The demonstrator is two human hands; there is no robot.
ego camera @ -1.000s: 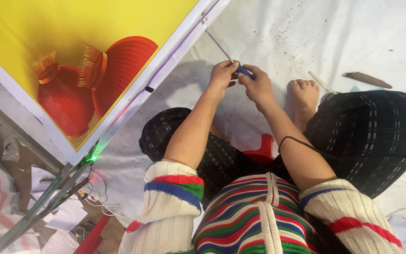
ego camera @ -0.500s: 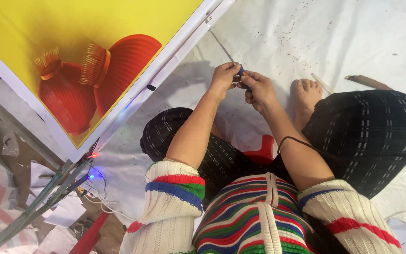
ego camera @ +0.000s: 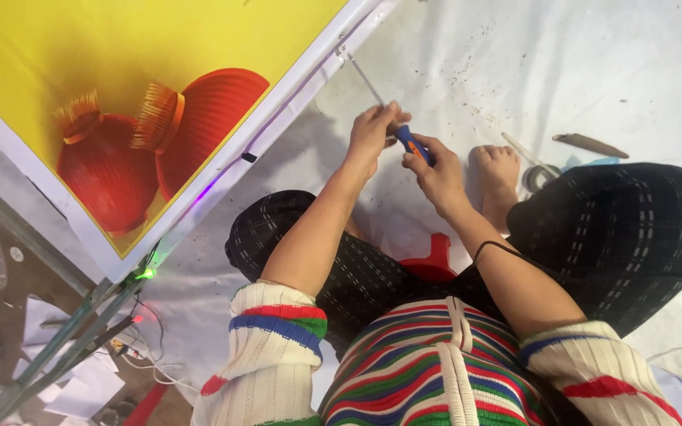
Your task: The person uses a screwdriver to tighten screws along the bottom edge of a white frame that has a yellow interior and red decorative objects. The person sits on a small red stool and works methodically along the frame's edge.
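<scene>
In the head view, the person sits low on a white sheet (ego camera: pixel 593 71) that covers the floor, and both hands meet at a screwdriver (ego camera: pixel 404 134) close to the edge of a big yellow sign panel (ego camera: pixel 120 71). The screwdriver has a blue and orange handle and a thin metal shaft; its tip reaches up to a small metal bracket (ego camera: pixel 343 54) on the white frame of the panel. The right hand (ego camera: pixel 436 170) is closed around the handle, just below the panel's edge. The left hand (ego camera: pixel 372 134) is closed too, with its fingers pinched at the place where the shaft leaves the handle, so the two hands are touching or almost touching each other. The panel shows two red lanterns (ego camera: pixel 159 150) with gold fringes on a yellow ground, and it lies tilted, filling the upper left of the view. At the lower corner of the panel a small green light (ego camera: pixel 148 274) glows, and thin wires (ego camera: pixel 148 355) and metal bars (ego camera: pixel 49 347) continue from there. To the right of the panel, past the hands, a bare foot (ego camera: pixel 499 170) rests on the sheet, and beyond it lie a roll of tape (ego camera: pixel 537 177) and a brown stick-like tool (ego camera: pixel 590 144). A red plastic stool (ego camera: pixel 432 267) shows between the person's knees, below the hands. The person wears a striped sweater (ego camera: pixel 436 371) and dark checked trousers (ego camera: pixel 617 229).
</scene>
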